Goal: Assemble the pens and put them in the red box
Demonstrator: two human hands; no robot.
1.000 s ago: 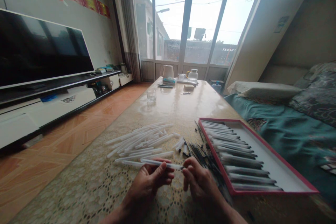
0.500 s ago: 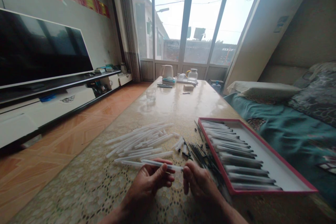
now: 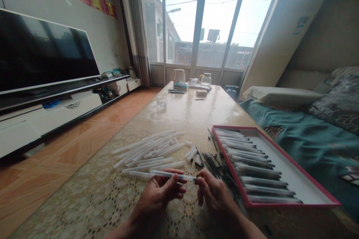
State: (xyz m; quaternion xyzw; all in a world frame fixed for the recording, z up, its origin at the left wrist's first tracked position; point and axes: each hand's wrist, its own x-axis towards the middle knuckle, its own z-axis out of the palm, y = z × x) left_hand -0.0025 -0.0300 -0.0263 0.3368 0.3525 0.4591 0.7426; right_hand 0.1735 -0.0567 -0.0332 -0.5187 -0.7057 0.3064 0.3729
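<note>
Head view: we see the left hand point(image 3: 162, 194) and right hand point(image 3: 213, 194) close together low over the lace-patterned tabletop point(image 3: 92, 198), both pinched on one thin white plastic pen barrel point(image 3: 174, 175). Red-rimmed white tray point(image 3: 297, 179) on the right already holds many assembled pens. Loose white barrels point(image 3: 151, 151) and black refills point(image 3: 215, 164) remain, so we judge it roughly halfway.
</note>
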